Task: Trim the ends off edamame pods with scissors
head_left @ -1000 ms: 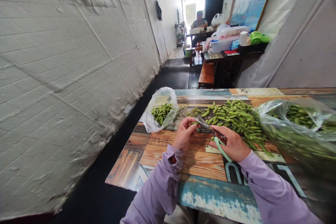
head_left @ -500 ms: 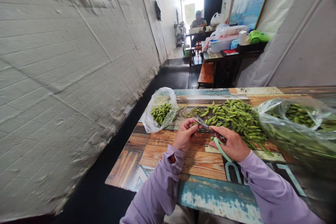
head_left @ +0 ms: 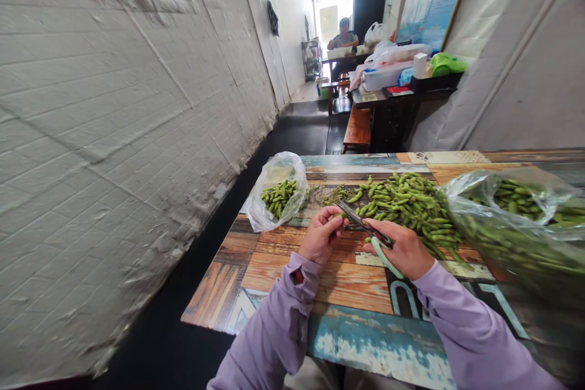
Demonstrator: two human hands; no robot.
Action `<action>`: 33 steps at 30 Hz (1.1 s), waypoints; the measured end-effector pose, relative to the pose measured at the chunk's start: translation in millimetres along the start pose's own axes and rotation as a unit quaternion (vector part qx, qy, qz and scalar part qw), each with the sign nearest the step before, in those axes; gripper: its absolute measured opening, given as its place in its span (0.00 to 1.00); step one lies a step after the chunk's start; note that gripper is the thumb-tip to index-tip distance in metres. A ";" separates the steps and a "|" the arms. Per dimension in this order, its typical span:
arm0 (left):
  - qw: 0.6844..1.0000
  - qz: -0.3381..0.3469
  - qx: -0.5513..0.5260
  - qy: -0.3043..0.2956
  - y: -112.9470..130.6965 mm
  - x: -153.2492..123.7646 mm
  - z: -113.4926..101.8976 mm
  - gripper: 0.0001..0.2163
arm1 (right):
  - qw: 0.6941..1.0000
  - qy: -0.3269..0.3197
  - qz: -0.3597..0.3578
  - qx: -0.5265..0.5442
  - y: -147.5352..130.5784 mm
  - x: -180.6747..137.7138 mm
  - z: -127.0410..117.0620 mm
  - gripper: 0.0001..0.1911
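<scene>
Just off the near left corner of the edamame pile [head_left: 409, 201], your left hand [head_left: 319, 236] pinches thumb and fingertips closed on what looks like a single edamame pod [head_left: 343, 216]. Only a bit of green shows, so which way its long axis runs you cannot tell. Along the near edge of the same pile, your right hand [head_left: 404, 251] has its grip curled around the mint-green handles of the scissors [head_left: 355, 216]. Their long axis slants from that grip leftward and away from you, so the blade tips reach right beside the pod. From the right grip, then, the pod lies to the left and slightly beyond; your left hand is the nearer. Whether the blades touch it, or how far apart they stand, is unclear.

On your side of the pile, the table [head_left: 320, 283] bears large pale blue lettering [head_left: 510, 312], an arch and an angular stroke, partly hidden by your right forearm; no word can be read. Far beyond the pile, a blue wall poster [head_left: 436, 3] carries print too small to read. No brand shows on the scissors.
</scene>
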State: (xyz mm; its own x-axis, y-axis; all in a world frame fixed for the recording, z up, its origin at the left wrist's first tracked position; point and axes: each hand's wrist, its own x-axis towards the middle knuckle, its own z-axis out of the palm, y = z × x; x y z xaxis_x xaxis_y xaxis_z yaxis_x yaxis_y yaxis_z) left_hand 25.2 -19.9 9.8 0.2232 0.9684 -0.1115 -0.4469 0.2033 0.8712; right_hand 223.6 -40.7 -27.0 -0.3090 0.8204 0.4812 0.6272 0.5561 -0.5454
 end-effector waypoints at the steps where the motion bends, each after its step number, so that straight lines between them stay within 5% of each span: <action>1: 1.000 0.002 -0.004 0.002 0.0 0.4 -0.7 0.15 | 1.000 -0.002 0.003 0.000 -0.2 0.2 -0.1 0.23; 8: 0.999 -0.002 -0.047 -0.013 1.2 3.1 -4.9 0.13 | 0.999 0.003 0.044 0.017 -1.5 2.0 -4.3 0.21; 15: 0.994 -0.066 -0.088 -0.019 6.2 1.8 -3.0 0.11 | 0.974 0.118 0.183 0.065 10.4 5.5 -20.5 0.24; 20: 0.981 0.004 0.190 -0.045 -11.8 2.6 8.2 0.07 | 0.967 0.115 0.208 0.095 14.5 6.2 -19.2 0.25; 25: 0.851 0.159 0.495 -0.076 -35.7 -2.4 21.0 0.03 | 0.973 0.104 0.188 0.088 13.5 6.7 -12.8 0.24; 28: 0.825 0.169 0.534 -0.069 -42.1 -4.1 21.2 0.01 | 0.974 0.109 0.183 0.081 12.2 7.0 -12.9 0.24; 33: 0.854 0.161 0.491 -0.070 -37.0 0.1 14.3 0.03 | 0.975 0.106 0.181 0.079 10.7 7.2 -13.8 0.24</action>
State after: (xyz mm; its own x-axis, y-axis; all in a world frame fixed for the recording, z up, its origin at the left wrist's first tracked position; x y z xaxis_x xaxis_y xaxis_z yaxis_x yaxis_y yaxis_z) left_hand 54.1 -29.3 -15.6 0.3568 0.9108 0.2076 0.4211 -0.3552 0.8346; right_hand 237.9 -30.8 -19.9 0.0764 0.9300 0.3595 0.5441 0.2633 -0.7966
